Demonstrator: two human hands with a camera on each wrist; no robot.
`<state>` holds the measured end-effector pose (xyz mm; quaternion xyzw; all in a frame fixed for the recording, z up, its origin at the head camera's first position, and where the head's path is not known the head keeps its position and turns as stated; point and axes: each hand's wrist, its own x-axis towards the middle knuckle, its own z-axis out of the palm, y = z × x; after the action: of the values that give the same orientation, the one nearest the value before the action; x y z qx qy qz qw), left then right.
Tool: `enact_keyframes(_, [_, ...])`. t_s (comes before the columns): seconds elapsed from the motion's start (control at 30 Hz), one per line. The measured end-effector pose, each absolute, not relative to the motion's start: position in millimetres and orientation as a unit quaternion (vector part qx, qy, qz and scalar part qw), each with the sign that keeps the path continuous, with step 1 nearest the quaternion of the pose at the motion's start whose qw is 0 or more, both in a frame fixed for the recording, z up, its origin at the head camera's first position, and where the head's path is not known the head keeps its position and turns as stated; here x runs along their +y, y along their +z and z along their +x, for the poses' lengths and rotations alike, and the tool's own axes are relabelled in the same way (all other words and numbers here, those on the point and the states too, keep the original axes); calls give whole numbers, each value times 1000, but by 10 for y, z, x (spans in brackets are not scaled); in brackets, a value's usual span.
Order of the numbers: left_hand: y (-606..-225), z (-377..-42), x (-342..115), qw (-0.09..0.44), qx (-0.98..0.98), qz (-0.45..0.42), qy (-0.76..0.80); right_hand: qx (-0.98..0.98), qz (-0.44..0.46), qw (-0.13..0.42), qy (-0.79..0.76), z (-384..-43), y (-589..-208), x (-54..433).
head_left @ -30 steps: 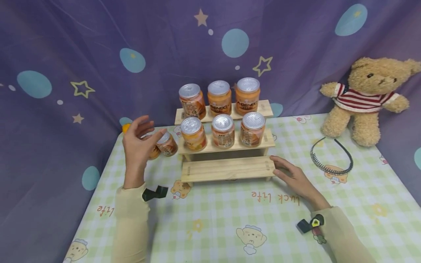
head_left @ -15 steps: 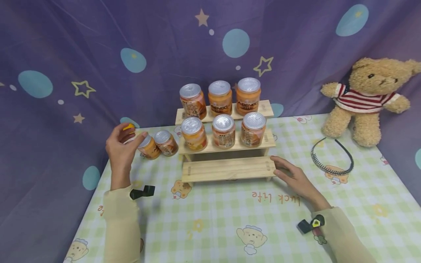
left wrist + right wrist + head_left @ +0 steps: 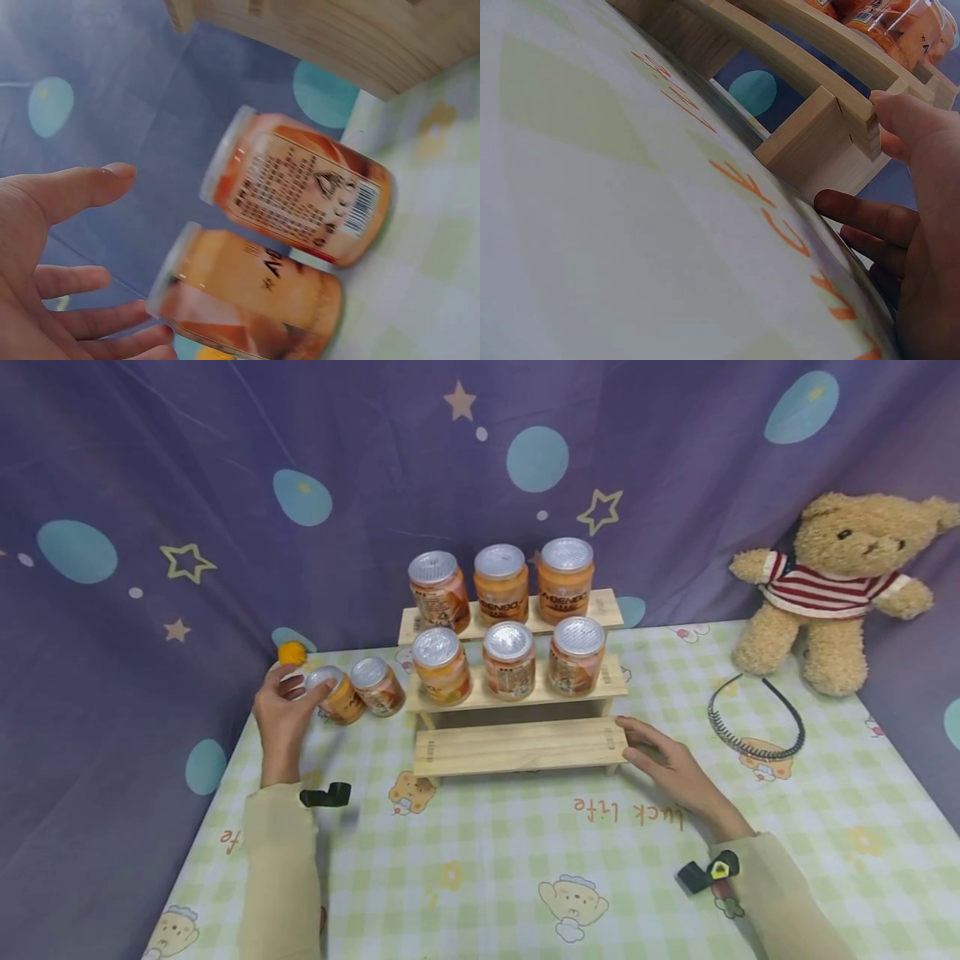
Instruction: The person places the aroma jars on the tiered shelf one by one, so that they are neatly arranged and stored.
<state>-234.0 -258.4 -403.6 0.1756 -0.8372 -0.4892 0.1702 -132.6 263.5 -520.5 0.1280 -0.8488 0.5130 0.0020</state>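
Note:
At the table's far left, my left hand (image 3: 283, 714) is beside a jar of orange fruit (image 3: 342, 702) with a silver lid. Its thumb and fingers are spread around the lid side; in the left wrist view the fingertips come close to the lid of this jar (image 3: 255, 289), and contact is unclear. A second such jar (image 3: 381, 691) stands just right of it. My right hand (image 3: 675, 772) touches the right end of the wooden tiered rack's lowest step (image 3: 517, 746), fingers loosely extended. Three jars stand on the top step (image 3: 607, 607), three on the middle step (image 3: 613, 675).
A yellow fuzzy ball (image 3: 292, 652) sits behind the left jar. On the right lie a black toothed headband (image 3: 780, 753) and a seated teddy bear (image 3: 832, 593) in a striped shirt. A purple curtain (image 3: 375, 485) rises behind the checked tablecloth (image 3: 495, 852).
My left hand has moved left, then down toward the left jar, uncovering both loose jars and the yellow ball. The right hand stays at the rack.

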Motion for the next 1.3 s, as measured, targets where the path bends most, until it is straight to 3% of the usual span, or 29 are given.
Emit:
enact_keyframes(0.3, [-4254, -2453, -2634, 140, -847, 192, -475, -846, 129, 4, 517, -1327, -5198, 2629])
enact_keyframes(0.67, [-4527, -2532, -2666, 169, -839, 178, -486, -847, 131, 5, 515, -1337, -5224, 2642])
enact_keyframes(1.3, [-4558, -2550, -2647, 207, -798, 193, -533, -846, 133, 6, 516, -1337, -5235, 2655])
